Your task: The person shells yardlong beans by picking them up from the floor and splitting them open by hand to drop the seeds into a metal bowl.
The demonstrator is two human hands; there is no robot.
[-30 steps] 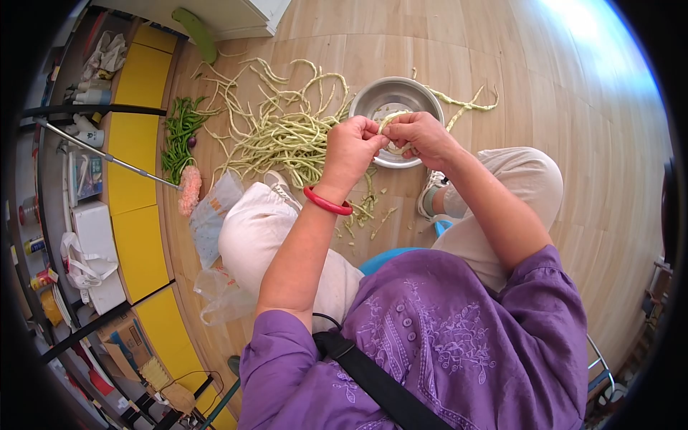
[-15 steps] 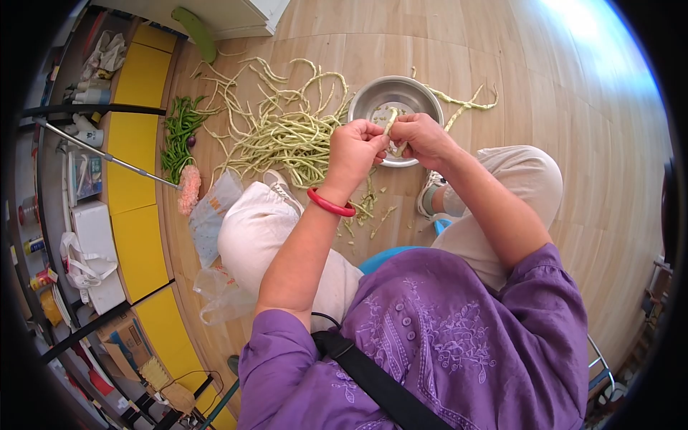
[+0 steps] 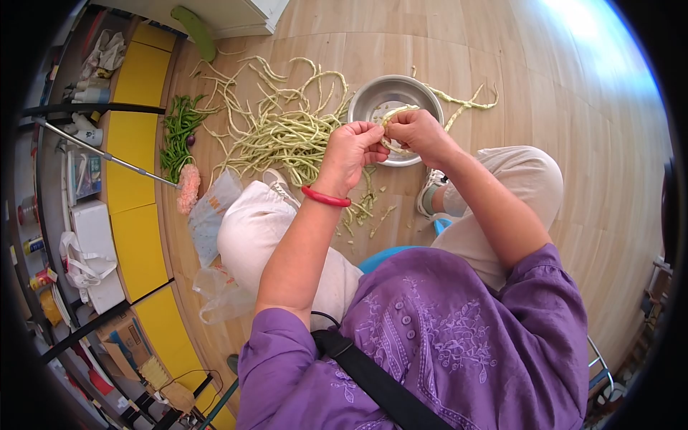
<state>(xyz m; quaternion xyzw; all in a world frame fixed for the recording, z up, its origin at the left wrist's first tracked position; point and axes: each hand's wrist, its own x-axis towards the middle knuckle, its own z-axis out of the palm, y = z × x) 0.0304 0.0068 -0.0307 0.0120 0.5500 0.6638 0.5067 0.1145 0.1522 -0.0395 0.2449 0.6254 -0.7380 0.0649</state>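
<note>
Over the near rim of a round metal bowl (image 3: pixel 361 92), my left hand (image 3: pixel 352 152) and my right hand (image 3: pixel 419 134) meet at the fingertips. Both are closed on a pale green long bean (image 3: pixel 399 111), which curves up between them above the bowl. Some bean pieces lie in the bowl, partly hidden by my hands. A red bangle (image 3: pixel 326 196) circles my left wrist. Left of the bowl a large tangled pile of long beans (image 3: pixel 287 140) lies on the wooden floor. Small scraps (image 3: pixel 367 204) are scattered below my left hand.
Green peppers (image 3: pixel 179 136) lie left of the pile, near a pink duster (image 3: pixel 188 188) and plastic bags (image 3: pixel 215 211). A green gourd (image 3: pixel 195 32) leans by a white cabinet. Shelves with yellow panels (image 3: pixel 136 161) line the left. A few beans (image 3: pixel 469 104) lie right of the bowl.
The held bean has tilted from nearly upright to a curve over the bowl. My left hand has turned slightly, its lower fingers loosening, and my right hand has shifted a little.
</note>
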